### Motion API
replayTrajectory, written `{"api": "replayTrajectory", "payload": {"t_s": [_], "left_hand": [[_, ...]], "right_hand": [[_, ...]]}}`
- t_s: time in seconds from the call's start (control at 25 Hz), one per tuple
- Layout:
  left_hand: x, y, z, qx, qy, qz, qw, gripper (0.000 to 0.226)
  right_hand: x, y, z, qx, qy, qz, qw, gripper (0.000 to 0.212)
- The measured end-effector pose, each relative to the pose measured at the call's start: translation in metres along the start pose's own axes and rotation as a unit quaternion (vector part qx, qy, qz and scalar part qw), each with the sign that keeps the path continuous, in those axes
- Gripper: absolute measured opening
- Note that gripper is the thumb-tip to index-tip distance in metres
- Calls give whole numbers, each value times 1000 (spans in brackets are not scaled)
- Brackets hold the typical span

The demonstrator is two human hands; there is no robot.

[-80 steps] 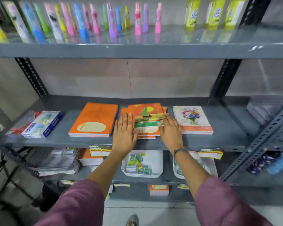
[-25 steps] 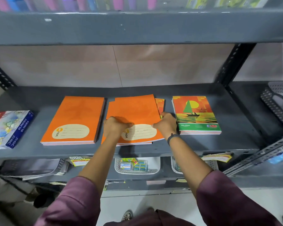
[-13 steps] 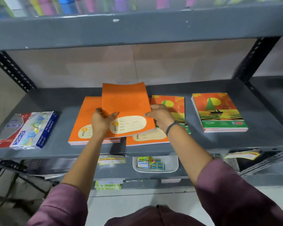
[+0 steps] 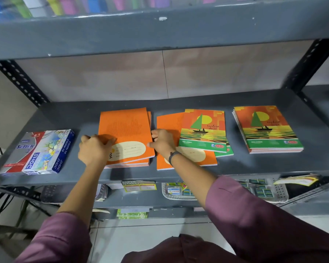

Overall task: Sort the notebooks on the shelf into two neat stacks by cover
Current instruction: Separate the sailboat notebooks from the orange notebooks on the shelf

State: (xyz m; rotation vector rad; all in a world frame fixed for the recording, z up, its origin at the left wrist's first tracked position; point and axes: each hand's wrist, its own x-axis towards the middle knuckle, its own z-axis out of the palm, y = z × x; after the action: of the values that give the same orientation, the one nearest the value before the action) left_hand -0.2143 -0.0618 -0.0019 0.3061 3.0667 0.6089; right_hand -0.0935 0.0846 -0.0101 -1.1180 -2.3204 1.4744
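Observation:
On the grey shelf (image 4: pixel 179 103) lies a stack of plain orange notebooks (image 4: pixel 126 130) left of centre. My left hand (image 4: pixel 94 150) grips its left edge and my right hand (image 4: pixel 162 142) presses its right edge. To the right sits a mixed pile: one plain orange notebook (image 4: pixel 169 120) underneath, with sailboat-cover notebooks (image 4: pixel 203 130) on top. A neat stack of sailboat-cover notebooks (image 4: pixel 266 130) lies at the far right.
Boxes of oil pastels (image 4: pixel 38 151) rest at the shelf's left end. A slotted upright post (image 4: pixel 21 82) stands at the back left and another (image 4: pixel 310 65) at the back right. White baskets of small items (image 4: pixel 179 191) fill the shelf below.
The orange notebook that both hands held raised half a second ago now lies on the left orange stack. My hands are at its two sides. The view has shifted left.

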Motion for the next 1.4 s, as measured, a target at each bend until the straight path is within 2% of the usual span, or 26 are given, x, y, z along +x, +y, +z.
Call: {"api": "replayTrajectory", "payload": {"t_s": [0.08,0.16,0.2,0.28,0.4,0.52,0.64,0.72,0.8,0.88,1.0,1.12,1.28,1.4], "left_hand": [[-7,8,4,17,54,21,998,49],[-22,30,8,-11,97,84,992,39],[-34,46,11,-36,92,129,987,36],[-60,85,25,-102,41,210,972,33],[-90,136,54,-176,-95,265,943,39],[-99,166,79,-164,-233,224,932,45],[-106,179,91,-176,-245,186,935,40],[-107,183,92,-262,-255,107,924,41],[-104,187,88,-377,-279,2,883,44],[-109,194,85,-464,-295,-57,833,42],[-132,222,72,-534,-314,-47,783,40],[-163,255,68,-544,-360,16,758,40],[-198,284,74,-482,-424,76,763,48],[-208,288,85,-440,-439,97,777,47]], "right_hand": [[-1,0,-22,-29,46,-20,998,45],[-1,7,-52,-77,139,-2,987,37],[0,15,-68,-110,196,16,974,34],[-2,36,-98,-178,289,55,939,33],[-2,69,-125,-193,292,151,925,38],[-3,85,-134,-139,260,162,942,39],[-3,88,-141,-67,246,117,960,44],[-5,90,-142,-37,239,105,965,48],[-4,92,-144,-24,241,92,966,52],[-3,93,-156,-11,257,72,964,51],[-6,97,-193,-46,321,65,944,43],[-18,116,-235,-106,410,90,902,30],[-32,152,-272,-110,405,162,893,34],[-37,168,-280,-106,391,150,902,30]]}}
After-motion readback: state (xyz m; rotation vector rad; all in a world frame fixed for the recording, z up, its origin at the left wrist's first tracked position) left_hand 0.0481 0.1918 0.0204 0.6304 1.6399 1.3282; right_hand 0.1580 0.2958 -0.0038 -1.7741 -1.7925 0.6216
